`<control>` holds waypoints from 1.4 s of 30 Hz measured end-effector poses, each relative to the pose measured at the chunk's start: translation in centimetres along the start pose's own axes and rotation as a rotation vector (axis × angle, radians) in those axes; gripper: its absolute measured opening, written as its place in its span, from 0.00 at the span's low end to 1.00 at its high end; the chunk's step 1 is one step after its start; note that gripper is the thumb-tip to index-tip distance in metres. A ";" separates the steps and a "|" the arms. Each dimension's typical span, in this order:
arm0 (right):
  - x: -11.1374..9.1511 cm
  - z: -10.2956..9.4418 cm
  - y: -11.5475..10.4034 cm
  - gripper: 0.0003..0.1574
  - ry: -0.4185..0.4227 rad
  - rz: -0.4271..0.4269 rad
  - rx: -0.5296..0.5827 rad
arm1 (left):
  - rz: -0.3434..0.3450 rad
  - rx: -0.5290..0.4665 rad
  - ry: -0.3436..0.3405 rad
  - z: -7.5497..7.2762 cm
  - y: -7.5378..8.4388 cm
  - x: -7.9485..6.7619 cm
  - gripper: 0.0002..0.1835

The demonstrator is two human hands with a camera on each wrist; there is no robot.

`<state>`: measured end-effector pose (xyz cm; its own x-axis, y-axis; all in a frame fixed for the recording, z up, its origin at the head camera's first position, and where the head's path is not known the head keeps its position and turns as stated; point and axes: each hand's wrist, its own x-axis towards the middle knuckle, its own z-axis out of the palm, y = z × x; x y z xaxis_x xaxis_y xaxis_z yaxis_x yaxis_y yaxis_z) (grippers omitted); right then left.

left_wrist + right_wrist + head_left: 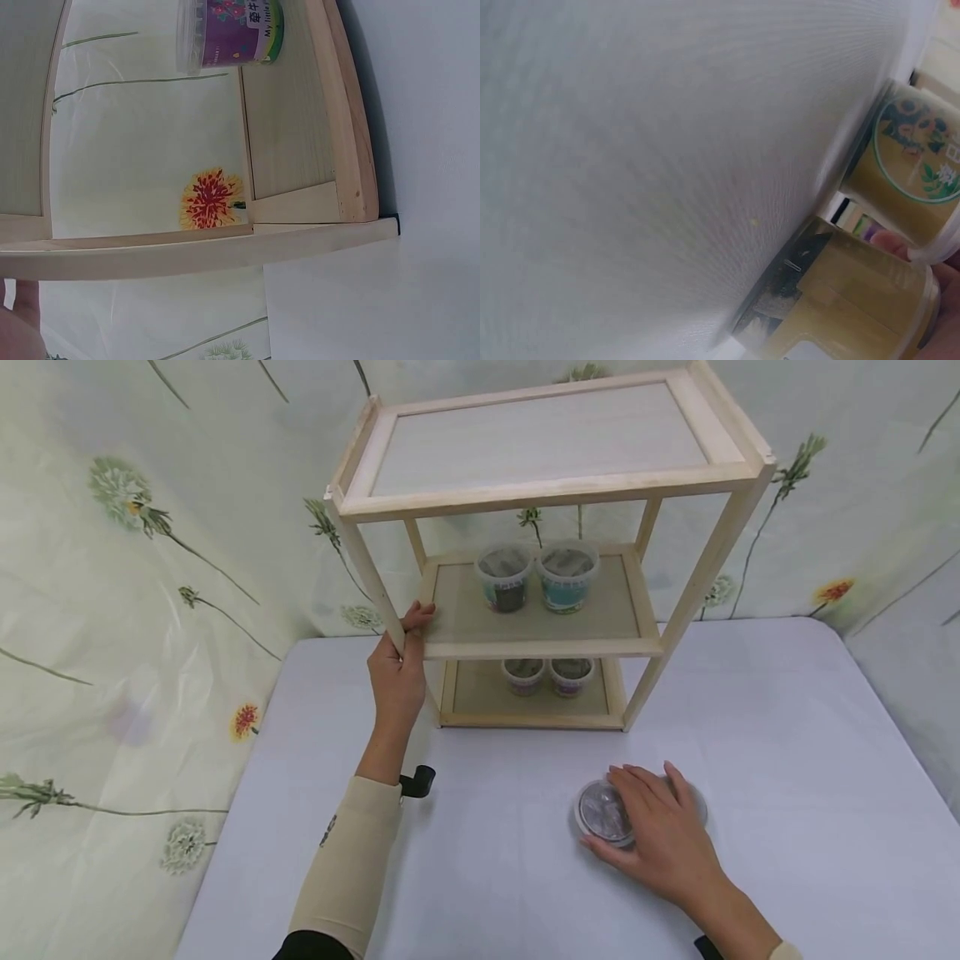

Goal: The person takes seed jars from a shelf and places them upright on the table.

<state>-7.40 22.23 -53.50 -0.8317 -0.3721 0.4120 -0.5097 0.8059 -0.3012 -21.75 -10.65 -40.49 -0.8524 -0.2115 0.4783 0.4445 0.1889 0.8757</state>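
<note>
My left hand (401,668) grips the left front post of a pale wooden three-tier shelf (540,648), fingers bent around it at the middle tier; the left wrist view catches only a bit of this hand (19,330) behind the post. On the table in front of the shelf, my right hand (660,835) holds a round clear plastic tub (602,812) from above, thumb on the near side and fingers across the far side. Beside it, mostly hidden under the hand, is a second tub (702,806). Yellow paper shows inside both tubs (847,292) in the right wrist view.
Two tubs, one dark (506,589) and one teal (566,589), stand on the middle tier. Two purple-labelled tubs (523,677) sit on the bottom tier. A white cloth covers the table (510,860), and a flower-printed sheet (150,610) hangs behind.
</note>
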 end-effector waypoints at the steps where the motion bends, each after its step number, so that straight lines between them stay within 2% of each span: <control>1: 0.0 0.0 0.0 0.58 0.000 0.000 0.001 | -0.002 0.000 0.000 0.0 0.0 0.0 0.14; 15: 0.1 -0.2 -0.2 0.55 -0.002 0.010 -0.008 | 0.018 -0.010 0.003 0.0 -0.5 0.1 0.13; 22: 0.2 -0.2 -0.3 0.53 0.000 0.011 0.003 | 0.043 0.003 0.007 -0.1 -3.6 0.7 0.14; 27: 0.1 -0.1 -0.3 0.53 -0.007 0.020 -0.004 | 0.046 0.013 0.000 -0.2 -4.2 0.7 0.14; 30: 0.1 0.0 -0.3 0.53 -0.011 0.024 -0.007 | 0.042 0.020 0.002 -0.1 -3.7 0.6 0.14; 37: 0.0 0.0 -0.3 0.52 -0.016 0.019 -0.004 | 0.025 0.018 -0.007 0.0 -0.8 0.1 0.14; 42: 0.1 0.0 -0.2 0.53 0.000 0.006 -0.006 | 0.024 0.022 -0.013 -0.1 -0.6 0.1 0.14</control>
<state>-7.38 22.04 -53.35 -0.8347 -0.3675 0.4102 -0.5037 0.8105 -0.2988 -22.04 -10.91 -40.92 -0.8453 -0.1938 0.4980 0.4587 0.2149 0.8622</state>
